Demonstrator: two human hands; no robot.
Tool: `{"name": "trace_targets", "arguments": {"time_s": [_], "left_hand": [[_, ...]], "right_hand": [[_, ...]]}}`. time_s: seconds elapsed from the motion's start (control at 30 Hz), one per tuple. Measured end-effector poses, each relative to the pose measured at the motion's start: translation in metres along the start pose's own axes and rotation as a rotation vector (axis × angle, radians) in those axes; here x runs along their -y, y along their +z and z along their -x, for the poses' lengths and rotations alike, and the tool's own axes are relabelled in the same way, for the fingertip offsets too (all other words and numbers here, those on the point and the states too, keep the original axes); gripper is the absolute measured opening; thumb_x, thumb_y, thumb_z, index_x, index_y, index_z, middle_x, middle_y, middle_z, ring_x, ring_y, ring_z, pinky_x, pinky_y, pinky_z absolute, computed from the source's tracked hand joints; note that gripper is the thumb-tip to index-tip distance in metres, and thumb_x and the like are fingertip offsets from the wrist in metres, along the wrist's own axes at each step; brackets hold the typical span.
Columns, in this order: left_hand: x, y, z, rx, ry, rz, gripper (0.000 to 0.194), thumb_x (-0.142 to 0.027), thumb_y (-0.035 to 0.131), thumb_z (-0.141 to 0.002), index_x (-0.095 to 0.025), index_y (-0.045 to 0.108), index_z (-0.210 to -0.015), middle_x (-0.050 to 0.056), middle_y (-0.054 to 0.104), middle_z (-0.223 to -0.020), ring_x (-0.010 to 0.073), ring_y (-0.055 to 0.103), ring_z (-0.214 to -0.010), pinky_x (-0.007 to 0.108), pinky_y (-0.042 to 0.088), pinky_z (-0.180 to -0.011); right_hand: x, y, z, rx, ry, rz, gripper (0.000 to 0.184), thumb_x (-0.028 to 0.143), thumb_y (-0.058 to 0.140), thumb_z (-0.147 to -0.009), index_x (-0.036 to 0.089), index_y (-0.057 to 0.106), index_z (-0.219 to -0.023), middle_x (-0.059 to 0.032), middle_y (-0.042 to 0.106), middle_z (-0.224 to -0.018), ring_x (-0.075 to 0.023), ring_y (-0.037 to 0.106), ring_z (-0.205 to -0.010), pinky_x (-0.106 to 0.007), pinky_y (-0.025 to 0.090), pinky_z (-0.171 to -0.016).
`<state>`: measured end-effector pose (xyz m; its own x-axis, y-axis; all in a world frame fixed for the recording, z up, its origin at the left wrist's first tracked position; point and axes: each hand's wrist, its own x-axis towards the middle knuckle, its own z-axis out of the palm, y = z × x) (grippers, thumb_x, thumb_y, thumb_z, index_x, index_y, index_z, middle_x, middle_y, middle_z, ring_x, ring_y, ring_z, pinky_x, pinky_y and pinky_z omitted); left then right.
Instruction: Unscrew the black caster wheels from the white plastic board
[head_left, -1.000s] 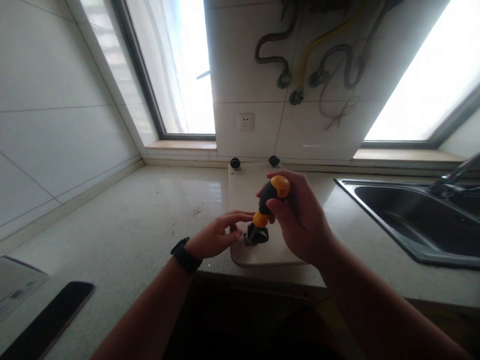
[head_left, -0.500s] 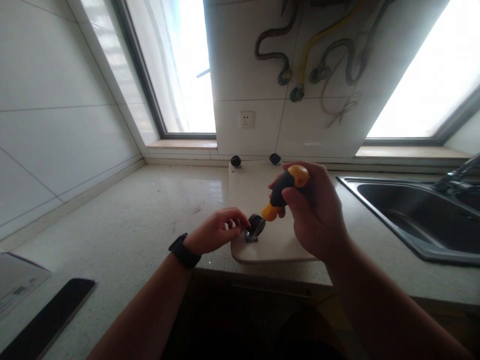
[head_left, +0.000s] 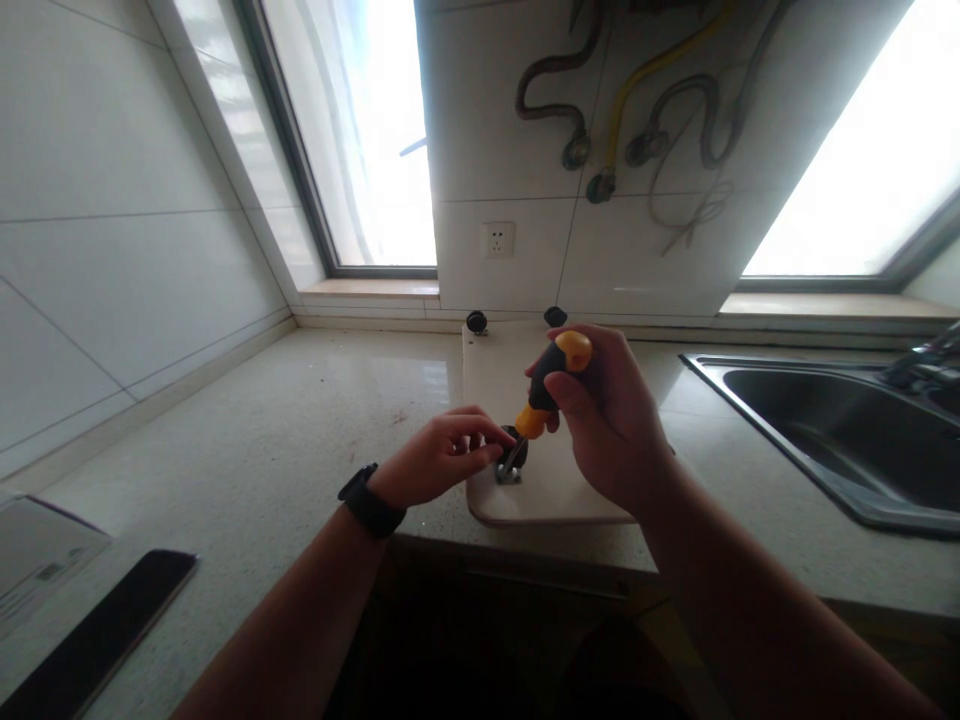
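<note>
My right hand (head_left: 611, 420) is wrapped round the handle of a yellow-and-black screwdriver (head_left: 551, 385). Its shaft slants down to the left, and the tip is at the metal mounting plate of a black caster wheel (head_left: 516, 453). With thumb and fingertips, my left hand (head_left: 450, 450) holds the near-left side of that caster. The caster stands on the front left corner of a pale board (head_left: 555, 495) lying on the counter. At the board's far edge sit two more black casters, one at the left (head_left: 476, 321) and one at the right (head_left: 555, 316).
A steel sink (head_left: 832, 440) is set into the speckled counter (head_left: 360, 400) at the right. A dark phone-like slab (head_left: 112, 620) and a white box (head_left: 45, 550) lie at the left. Behind are a wall socket (head_left: 499, 239) and hanging hoses (head_left: 619, 110).
My right hand has brought the screwdriver left and down, so its shaft now shows at the caster's plate. My left fingers have shifted slightly over the caster.
</note>
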<state>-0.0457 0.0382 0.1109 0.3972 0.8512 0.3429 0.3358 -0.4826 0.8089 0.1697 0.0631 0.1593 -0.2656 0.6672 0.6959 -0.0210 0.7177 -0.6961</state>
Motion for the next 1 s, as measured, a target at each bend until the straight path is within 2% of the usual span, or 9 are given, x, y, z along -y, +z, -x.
{"name": "trace_targets", "arguments": {"time_s": [0.23,0.43,0.57,0.7,0.83,0.93,1.0], "left_hand": [[-0.004,0.008,-0.002,-0.031,-0.020,0.064,0.021,-0.033,0.071,-0.095,-0.020,0.078,-0.110,0.007,0.063,-0.108,0.0142,0.055,-0.082,0.029,0.043,-0.068],[-0.007,0.015,-0.002,-0.072,0.010,0.070,0.019,-0.034,0.072,-0.094,-0.018,0.078,-0.102,0.006,0.065,-0.105,0.0132,0.054,-0.076,0.029,0.044,-0.067],[-0.009,0.017,-0.001,-0.086,-0.031,0.085,0.022,-0.035,0.070,-0.096,-0.019,0.079,-0.109,0.008,0.074,-0.103,0.0178,0.064,-0.085,0.034,0.052,-0.079],[-0.010,0.019,-0.001,-0.093,-0.050,0.215,0.023,-0.034,0.068,-0.098,-0.018,0.080,-0.110,0.010,0.080,-0.113,0.0237,0.072,-0.104,0.041,0.055,-0.096],[-0.012,0.023,-0.002,-0.143,-0.078,0.229,0.018,-0.032,0.073,-0.093,-0.018,0.081,-0.101,0.008,0.082,-0.105,0.0230,0.075,-0.099,0.040,0.057,-0.095],[-0.014,0.027,-0.004,-0.215,-0.120,0.233,0.016,-0.032,0.078,-0.089,-0.018,0.080,-0.095,0.007,0.083,-0.100,0.0225,0.076,-0.095,0.039,0.058,-0.090],[-0.015,0.030,-0.005,-0.255,-0.142,0.248,0.015,-0.032,0.080,-0.086,-0.018,0.078,-0.092,0.007,0.083,-0.097,0.0219,0.076,-0.092,0.038,0.058,-0.087]], "right_hand": [[0.005,0.006,-0.007,-0.037,0.039,0.180,0.033,0.047,0.066,-0.095,0.028,0.043,-0.109,0.0029,0.059,-0.089,-0.0121,0.060,-0.065,-0.029,0.051,-0.054],[0.019,0.009,-0.013,-0.076,-0.046,0.383,0.044,0.048,0.075,-0.086,0.027,0.038,-0.096,0.0031,0.059,-0.082,-0.0149,0.059,-0.067,-0.034,0.050,-0.059],[0.027,0.005,-0.020,-0.002,0.004,0.405,0.050,0.056,0.082,-0.078,0.025,0.045,-0.091,0.0007,0.065,-0.082,-0.0160,0.062,-0.069,-0.033,0.050,-0.059],[0.027,-0.001,-0.024,0.047,0.098,0.264,0.051,0.055,0.087,-0.073,0.024,0.054,-0.095,-0.0023,0.073,-0.089,-0.0199,0.070,-0.076,-0.037,0.058,-0.066],[0.028,-0.007,-0.030,0.189,0.159,0.130,0.043,0.048,0.085,-0.078,0.024,0.059,-0.102,-0.0036,0.075,-0.094,-0.0214,0.073,-0.083,-0.041,0.063,-0.075],[0.035,-0.011,-0.036,0.320,0.173,0.139,0.029,0.038,0.075,-0.088,0.022,0.064,-0.110,-0.0056,0.075,-0.102,-0.0212,0.073,-0.088,-0.041,0.063,-0.080],[0.039,-0.013,-0.039,0.346,0.158,0.206,0.029,0.036,0.070,-0.091,0.021,0.067,-0.115,-0.0076,0.073,-0.108,-0.0218,0.072,-0.092,-0.041,0.062,-0.082]]}}
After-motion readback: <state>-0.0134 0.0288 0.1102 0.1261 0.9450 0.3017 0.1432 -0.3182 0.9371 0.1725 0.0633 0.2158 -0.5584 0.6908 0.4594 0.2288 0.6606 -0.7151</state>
